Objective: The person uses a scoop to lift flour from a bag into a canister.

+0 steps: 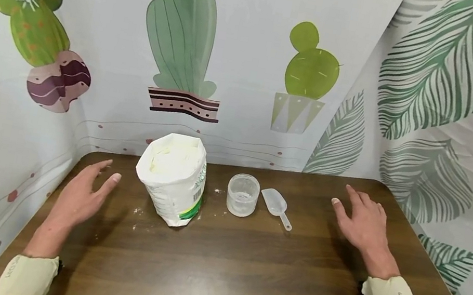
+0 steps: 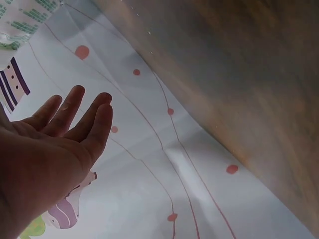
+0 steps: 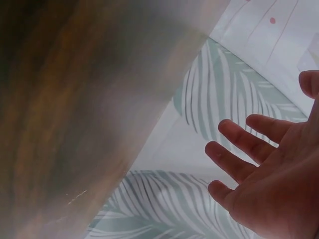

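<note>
A white bag of powder [image 1: 175, 194] stands upright with its top open, filled nearly to the rim with pale powder. To its right is a clear round jar [image 1: 242, 196] without a lid, with some white residue visible inside. Beside the jar lies a translucent scoop [image 1: 276, 204], its handle pointing toward the front. My left hand [image 1: 83, 194] hovers left of the bag, fingers loosely extended and holding nothing. Over the table's right side my right hand [image 1: 362, 225] is held with spread fingers, apart from the scoop and touching none of these things.
A dark wooden table [image 1: 213, 280] carries everything, with white powder specks [image 1: 138, 212] scattered around the bag and jar. Behind it hangs a cloth backdrop [image 1: 255, 40] printed with cacti and leaves, close against the table's back and side edges.
</note>
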`<state>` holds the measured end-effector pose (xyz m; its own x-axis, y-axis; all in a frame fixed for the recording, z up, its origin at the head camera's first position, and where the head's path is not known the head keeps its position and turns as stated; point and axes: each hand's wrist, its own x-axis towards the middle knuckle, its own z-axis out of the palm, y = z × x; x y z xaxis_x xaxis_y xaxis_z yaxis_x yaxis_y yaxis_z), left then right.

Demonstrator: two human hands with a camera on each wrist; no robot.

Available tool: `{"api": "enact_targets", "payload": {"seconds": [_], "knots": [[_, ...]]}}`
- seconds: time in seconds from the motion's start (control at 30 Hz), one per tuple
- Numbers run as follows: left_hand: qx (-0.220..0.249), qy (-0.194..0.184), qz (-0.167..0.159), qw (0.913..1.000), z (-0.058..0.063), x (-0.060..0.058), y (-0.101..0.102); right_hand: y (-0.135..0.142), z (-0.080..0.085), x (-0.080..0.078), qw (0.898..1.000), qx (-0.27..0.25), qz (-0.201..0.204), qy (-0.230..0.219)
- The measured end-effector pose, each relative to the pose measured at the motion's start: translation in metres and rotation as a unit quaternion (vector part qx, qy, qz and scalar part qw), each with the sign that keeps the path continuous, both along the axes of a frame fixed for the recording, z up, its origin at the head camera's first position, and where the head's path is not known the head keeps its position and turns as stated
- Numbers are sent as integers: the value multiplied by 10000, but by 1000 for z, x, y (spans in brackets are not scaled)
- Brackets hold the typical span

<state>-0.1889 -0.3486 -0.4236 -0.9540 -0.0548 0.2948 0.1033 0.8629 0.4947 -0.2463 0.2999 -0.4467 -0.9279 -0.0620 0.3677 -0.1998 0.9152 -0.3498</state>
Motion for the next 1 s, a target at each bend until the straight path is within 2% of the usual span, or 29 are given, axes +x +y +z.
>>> {"api": "enact_targets", "payload": {"seconds": [0.37, 0.7, 1.0], "knots": [[552, -51, -404, 9976, -5, 0, 10, -16, 2, 5, 9997, -19, 60, -255], [950, -271, -608, 9932, -7, -5, 21, -30, 8, 6, 9993, 36, 158, -333], [1125, -575, -814, 9886, -5, -6, 31, -41, 5, 9, 9988, 68, 223, -439]]}}
